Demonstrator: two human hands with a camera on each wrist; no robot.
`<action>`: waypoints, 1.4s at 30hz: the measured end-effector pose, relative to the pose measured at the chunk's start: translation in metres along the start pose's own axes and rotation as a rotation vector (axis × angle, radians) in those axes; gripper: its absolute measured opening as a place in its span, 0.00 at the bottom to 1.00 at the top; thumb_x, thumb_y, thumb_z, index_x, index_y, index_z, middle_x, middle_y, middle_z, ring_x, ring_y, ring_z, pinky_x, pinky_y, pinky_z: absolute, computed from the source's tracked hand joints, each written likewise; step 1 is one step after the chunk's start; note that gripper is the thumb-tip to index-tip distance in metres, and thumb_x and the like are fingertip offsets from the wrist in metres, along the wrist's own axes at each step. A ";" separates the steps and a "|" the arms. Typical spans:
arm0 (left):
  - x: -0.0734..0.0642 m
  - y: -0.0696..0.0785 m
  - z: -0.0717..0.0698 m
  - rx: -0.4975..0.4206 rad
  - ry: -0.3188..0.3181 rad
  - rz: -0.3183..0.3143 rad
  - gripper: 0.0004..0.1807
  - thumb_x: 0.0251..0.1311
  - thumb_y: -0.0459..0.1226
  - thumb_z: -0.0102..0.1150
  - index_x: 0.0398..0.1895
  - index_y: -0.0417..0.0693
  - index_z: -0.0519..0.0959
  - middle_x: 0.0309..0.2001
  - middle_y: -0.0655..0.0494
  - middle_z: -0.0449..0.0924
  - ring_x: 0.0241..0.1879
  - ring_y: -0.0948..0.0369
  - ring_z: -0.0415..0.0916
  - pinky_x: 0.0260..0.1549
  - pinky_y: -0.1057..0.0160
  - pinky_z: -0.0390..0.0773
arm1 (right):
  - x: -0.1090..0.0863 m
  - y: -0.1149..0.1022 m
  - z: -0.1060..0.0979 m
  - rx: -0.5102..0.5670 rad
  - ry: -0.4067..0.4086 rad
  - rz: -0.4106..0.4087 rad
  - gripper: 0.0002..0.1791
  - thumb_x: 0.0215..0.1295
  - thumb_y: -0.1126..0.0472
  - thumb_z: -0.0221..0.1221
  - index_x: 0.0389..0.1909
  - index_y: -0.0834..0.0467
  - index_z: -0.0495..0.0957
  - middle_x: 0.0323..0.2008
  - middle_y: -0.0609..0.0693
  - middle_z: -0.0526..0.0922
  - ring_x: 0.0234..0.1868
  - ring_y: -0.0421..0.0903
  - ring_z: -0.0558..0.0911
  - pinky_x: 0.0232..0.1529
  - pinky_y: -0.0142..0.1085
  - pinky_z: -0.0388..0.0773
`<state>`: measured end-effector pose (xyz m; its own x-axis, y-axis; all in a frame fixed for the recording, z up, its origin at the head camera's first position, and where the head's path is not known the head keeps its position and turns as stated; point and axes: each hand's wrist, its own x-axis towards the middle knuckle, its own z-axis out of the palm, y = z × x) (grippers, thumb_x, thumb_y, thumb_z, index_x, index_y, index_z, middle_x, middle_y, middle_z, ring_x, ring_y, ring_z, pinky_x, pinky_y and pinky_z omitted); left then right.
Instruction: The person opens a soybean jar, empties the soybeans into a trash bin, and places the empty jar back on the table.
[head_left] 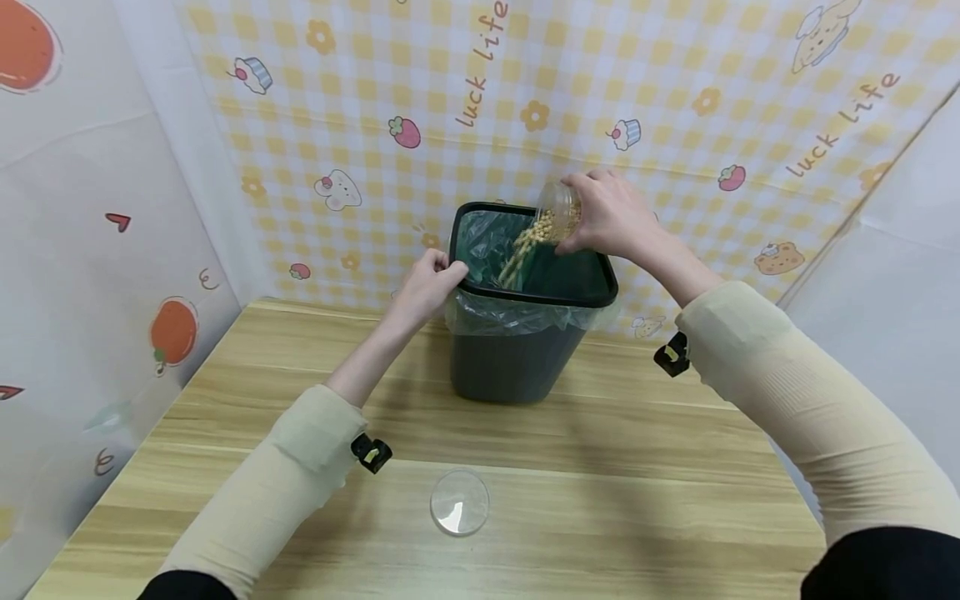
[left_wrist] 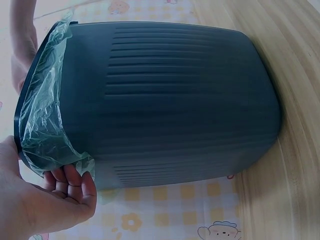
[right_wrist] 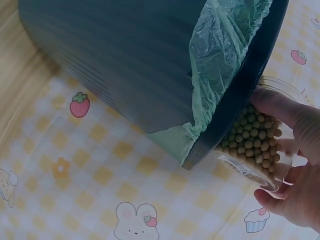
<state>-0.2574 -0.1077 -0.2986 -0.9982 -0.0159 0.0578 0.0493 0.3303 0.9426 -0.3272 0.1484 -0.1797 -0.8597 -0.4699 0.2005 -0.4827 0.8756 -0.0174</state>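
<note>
A dark grey trash bin (head_left: pixel 502 367) stands on the table, lined with a thin green plastic bag (left_wrist: pixel 44 115) folded over its black rim. My left hand (head_left: pixel 429 287) grips the rim's left side, thumb on top and fingers curled beneath, touching the bag. Above the bin's right part, my right hand (head_left: pixel 613 215) holds a clear plastic jar (head_left: pixel 553 197), tilted with its mouth toward the bin. Round tan soybeans (right_wrist: pixel 255 140) pour from it in a stream into the bin. The bottom of the bin's inside is hidden.
A round clear lid (head_left: pixel 460 502) lies on the wooden table (head_left: pixel 600 517) in front of the bin. Close behind the bin hangs a yellow checked cloth (head_left: pixel 360 125). A white printed sheet (head_left: pixel 90 192) hangs at the left.
</note>
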 end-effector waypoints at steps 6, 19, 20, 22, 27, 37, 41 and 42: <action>0.001 -0.001 0.001 -0.015 0.002 0.005 0.12 0.62 0.45 0.49 0.40 0.48 0.64 0.36 0.52 0.64 0.35 0.56 0.63 0.38 0.60 0.63 | 0.000 0.000 -0.002 -0.008 0.014 -0.016 0.54 0.46 0.47 0.79 0.73 0.61 0.66 0.67 0.69 0.73 0.68 0.69 0.68 0.68 0.63 0.66; 0.002 -0.002 0.001 -0.013 0.004 0.006 0.12 0.61 0.45 0.48 0.40 0.48 0.63 0.36 0.53 0.64 0.35 0.56 0.62 0.39 0.59 0.63 | 0.000 -0.002 -0.002 -0.017 0.031 -0.030 0.54 0.45 0.49 0.80 0.73 0.60 0.66 0.68 0.69 0.72 0.65 0.69 0.69 0.65 0.63 0.67; 0.001 -0.002 0.001 -0.012 0.005 0.007 0.12 0.61 0.45 0.48 0.40 0.48 0.63 0.36 0.53 0.64 0.35 0.56 0.62 0.39 0.59 0.63 | 0.000 -0.002 -0.002 -0.016 0.032 -0.030 0.54 0.44 0.49 0.80 0.73 0.60 0.66 0.68 0.69 0.71 0.66 0.69 0.69 0.65 0.64 0.67; 0.001 -0.001 0.001 -0.012 0.008 0.010 0.12 0.62 0.45 0.48 0.40 0.48 0.64 0.36 0.53 0.64 0.35 0.56 0.63 0.40 0.59 0.63 | 0.000 -0.002 -0.002 -0.018 0.033 -0.029 0.54 0.44 0.50 0.80 0.73 0.60 0.66 0.68 0.68 0.71 0.66 0.69 0.68 0.66 0.63 0.66; 0.001 -0.001 0.001 -0.018 0.010 0.011 0.12 0.62 0.45 0.48 0.40 0.48 0.63 0.36 0.53 0.63 0.35 0.56 0.62 0.40 0.59 0.63 | 0.000 -0.003 -0.001 -0.026 0.037 -0.030 0.55 0.44 0.51 0.80 0.74 0.59 0.66 0.68 0.68 0.71 0.66 0.69 0.68 0.65 0.63 0.66; 0.002 -0.002 0.001 -0.015 0.007 0.003 0.12 0.62 0.45 0.48 0.40 0.48 0.63 0.35 0.53 0.63 0.34 0.56 0.61 0.39 0.59 0.62 | 0.000 -0.006 -0.002 -0.037 0.036 -0.031 0.54 0.45 0.53 0.80 0.75 0.58 0.65 0.68 0.67 0.70 0.66 0.68 0.67 0.65 0.63 0.66; 0.001 -0.001 0.001 -0.013 0.008 0.003 0.12 0.62 0.45 0.48 0.40 0.48 0.63 0.35 0.53 0.63 0.34 0.56 0.62 0.39 0.59 0.62 | 0.001 -0.007 -0.002 -0.048 0.041 -0.042 0.54 0.45 0.54 0.80 0.75 0.58 0.65 0.69 0.67 0.70 0.66 0.68 0.67 0.66 0.63 0.65; 0.001 -0.001 0.001 -0.012 0.008 0.003 0.12 0.62 0.45 0.48 0.40 0.48 0.63 0.35 0.53 0.63 0.34 0.56 0.62 0.39 0.59 0.62 | 0.001 -0.007 -0.002 -0.048 0.043 -0.045 0.54 0.45 0.54 0.80 0.75 0.58 0.65 0.69 0.67 0.70 0.66 0.68 0.67 0.66 0.63 0.65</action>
<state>-0.2584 -0.1067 -0.2997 -0.9977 -0.0220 0.0634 0.0530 0.3189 0.9463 -0.3239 0.1422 -0.1771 -0.8288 -0.5047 0.2416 -0.5112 0.8585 0.0397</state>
